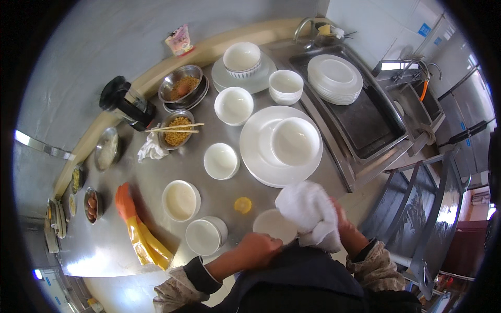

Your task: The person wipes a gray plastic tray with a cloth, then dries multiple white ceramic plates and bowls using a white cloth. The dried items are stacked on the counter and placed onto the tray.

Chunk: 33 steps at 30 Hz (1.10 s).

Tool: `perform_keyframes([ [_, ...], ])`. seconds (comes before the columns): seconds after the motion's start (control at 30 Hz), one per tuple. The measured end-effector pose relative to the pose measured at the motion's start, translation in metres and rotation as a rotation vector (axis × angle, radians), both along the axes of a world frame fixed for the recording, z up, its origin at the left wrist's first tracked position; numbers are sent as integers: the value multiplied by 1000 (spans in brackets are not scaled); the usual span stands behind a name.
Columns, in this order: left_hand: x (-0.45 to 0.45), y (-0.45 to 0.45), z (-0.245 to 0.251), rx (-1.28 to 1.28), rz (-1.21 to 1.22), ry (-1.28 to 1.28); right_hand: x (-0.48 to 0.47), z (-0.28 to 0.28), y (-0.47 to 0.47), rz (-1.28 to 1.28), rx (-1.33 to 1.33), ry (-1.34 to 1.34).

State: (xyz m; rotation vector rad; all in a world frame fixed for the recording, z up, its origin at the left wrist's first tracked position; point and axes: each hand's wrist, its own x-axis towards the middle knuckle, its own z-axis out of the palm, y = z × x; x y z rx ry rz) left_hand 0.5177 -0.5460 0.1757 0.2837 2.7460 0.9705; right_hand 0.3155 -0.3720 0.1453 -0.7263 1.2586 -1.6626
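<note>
My left hand [263, 249] grips the rim of a white bowl [275, 226] held close to my body at the table's front edge. My right hand [343, 219] holds a bunched white cloth [307, 211], which hangs over the bowl's right side and hides part of it. Left of my left hand stands a stack of white bowls [204, 236], with another white bowl [181, 200] behind it. A round yellow piece [243, 205], perhaps a sponge, lies just beyond the held bowl. Farther back, a white bowl [296, 141] rests on large white plates [256, 156].
Orange-and-yellow rubber gloves [135, 231] lie at left near a metal bowl of eggs [92, 205]. Chopsticks [176, 128] cross a bowl of yellow kernels [177, 137]. A blender jug [127, 102] stands by the wall. Stacked plates [335, 78] sit at the sink [375, 121]; a metal cart [419, 195] is at right.
</note>
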Motion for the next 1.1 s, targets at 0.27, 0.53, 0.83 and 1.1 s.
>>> perform_keyframes([
  [0.27, 51, -15, 26, -131, 556, 360, -6, -3, 23, -8, 357, -96],
  [0.53, 134, -12, 29, -356, 889, 170, 22, -26, -64, 213, 285, 962],
  [0.83, 149, -20, -22, -288, 860, 247, 83, -11, -118, 116, -53, 1009],
  [1.1, 189, -27, -26, -33, 1459, 392, 165, -24, -174, 123, 22, 928],
])
